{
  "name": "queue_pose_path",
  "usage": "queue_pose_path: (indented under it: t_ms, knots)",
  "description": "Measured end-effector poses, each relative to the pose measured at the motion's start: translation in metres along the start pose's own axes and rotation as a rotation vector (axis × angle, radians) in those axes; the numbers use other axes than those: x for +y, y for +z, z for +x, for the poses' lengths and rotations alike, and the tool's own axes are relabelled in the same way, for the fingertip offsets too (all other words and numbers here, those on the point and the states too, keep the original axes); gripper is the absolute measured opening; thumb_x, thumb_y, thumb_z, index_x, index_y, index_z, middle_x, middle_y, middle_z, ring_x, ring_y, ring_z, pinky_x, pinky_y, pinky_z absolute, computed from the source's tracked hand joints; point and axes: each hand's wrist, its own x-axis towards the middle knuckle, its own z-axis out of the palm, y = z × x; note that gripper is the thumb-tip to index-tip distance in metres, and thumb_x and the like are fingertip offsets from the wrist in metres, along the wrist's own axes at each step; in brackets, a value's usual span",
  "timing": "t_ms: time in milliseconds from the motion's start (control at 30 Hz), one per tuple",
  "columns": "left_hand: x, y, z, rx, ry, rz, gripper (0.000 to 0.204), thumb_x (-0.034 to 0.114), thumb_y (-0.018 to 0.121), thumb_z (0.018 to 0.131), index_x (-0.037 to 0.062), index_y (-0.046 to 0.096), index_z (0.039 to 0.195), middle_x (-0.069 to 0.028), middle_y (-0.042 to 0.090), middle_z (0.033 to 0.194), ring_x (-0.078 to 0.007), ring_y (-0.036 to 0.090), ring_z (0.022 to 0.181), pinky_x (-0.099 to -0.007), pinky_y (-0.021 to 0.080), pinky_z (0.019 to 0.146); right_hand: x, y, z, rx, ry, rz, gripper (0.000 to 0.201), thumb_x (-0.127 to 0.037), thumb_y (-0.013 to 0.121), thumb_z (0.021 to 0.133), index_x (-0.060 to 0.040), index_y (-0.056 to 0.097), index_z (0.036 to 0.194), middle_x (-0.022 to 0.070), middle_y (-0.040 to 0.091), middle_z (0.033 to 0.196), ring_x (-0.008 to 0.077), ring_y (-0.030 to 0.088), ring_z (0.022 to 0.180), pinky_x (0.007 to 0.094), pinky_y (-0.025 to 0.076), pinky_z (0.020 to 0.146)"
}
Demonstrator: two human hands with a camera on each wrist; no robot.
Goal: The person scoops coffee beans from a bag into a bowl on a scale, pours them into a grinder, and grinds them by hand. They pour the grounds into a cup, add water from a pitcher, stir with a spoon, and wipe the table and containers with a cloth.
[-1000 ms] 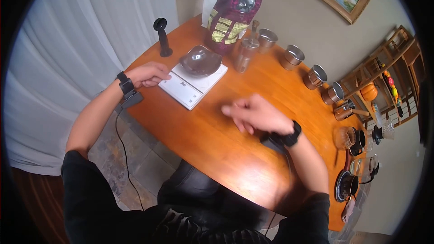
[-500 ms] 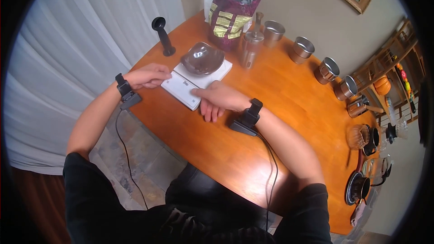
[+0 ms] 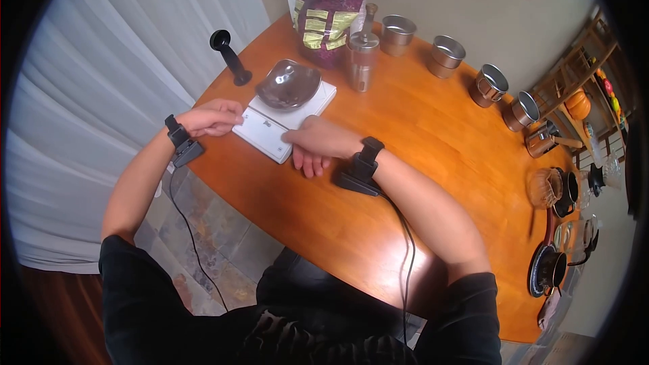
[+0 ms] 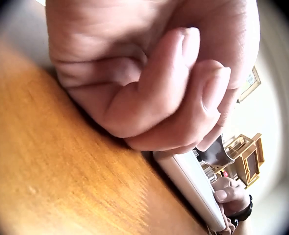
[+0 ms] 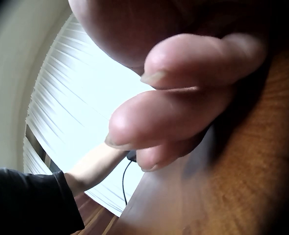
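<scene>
A white scale [image 3: 270, 132] lies on the wooden table [image 3: 419, 155] with a dark empty bowl [image 3: 287, 84] on top. My left hand [image 3: 213, 118] rests at the scale's left edge. In the left wrist view its fingers [image 4: 159, 98] are curled into a fist holding nothing, just short of the scale [image 4: 193, 188]. My right hand [image 3: 314, 145] sits at the scale's near right corner, touching its edge. Its fingers [image 5: 183, 103] hang loosely bent over the tabletop and grip nothing.
Behind the scale stand a maroon coffee bag [image 3: 328, 10], a hand grinder [image 3: 362, 54] and a black tamper [image 3: 230, 57]. Several metal cups [image 3: 447, 54] line the far edge. Pots and cups [image 3: 551, 189] crowd the right end. A curtain hangs at left.
My right hand has travelled left from the middle of the table to the scale's near corner. The left hand has stayed at the scale's left edge.
</scene>
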Motion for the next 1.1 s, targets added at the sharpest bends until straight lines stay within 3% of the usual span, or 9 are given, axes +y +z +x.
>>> queue_pose_path:
  t_ms: [300,600,1100]
  knots:
    - [-0.004,0.000,0.003,0.012,0.016,0.043,0.021,0.013,0.066,0.102,0.0084,0.051,0.089,0.0067,0.041,0.060,-0.0013,0.032,0.044,-0.0219,0.019,0.040,0.003,0.000,0.000,-0.006,-0.019,0.009,0.062,-0.046,0.050,0.104,0.0020,0.073,0.074,0.0153,0.074,0.068,0.0190,0.068,0.050,0.0273,0.052,0.047]
    - [0.007,-0.004,0.006,-0.020,-0.108,0.000,0.016,0.008,0.066,0.100,0.0067,0.053,0.092,0.0066,0.040,0.060,-0.0019,0.032,0.044,-0.0221,0.018,0.040,0.001,0.000,0.000,-0.004,-0.008,0.004,0.063,-0.048,0.050,0.104,0.0023,0.073,0.074,0.0158,0.075,0.068,0.0192,0.068,0.049,0.0271,0.051,0.046]
    - [0.003,0.001,0.001,-0.049,0.014,0.082,0.024,0.012,0.068,0.102,0.0085,0.048,0.089,0.0033,0.046,0.057,-0.0026,0.035,0.043,-0.0222,0.022,0.040,0.003,0.000,0.000,-0.012,-0.014,0.025,0.061,-0.045,0.051,0.105,0.0031,0.073,0.075,0.0164,0.075,0.069,0.0192,0.067,0.049,0.0268,0.052,0.047]
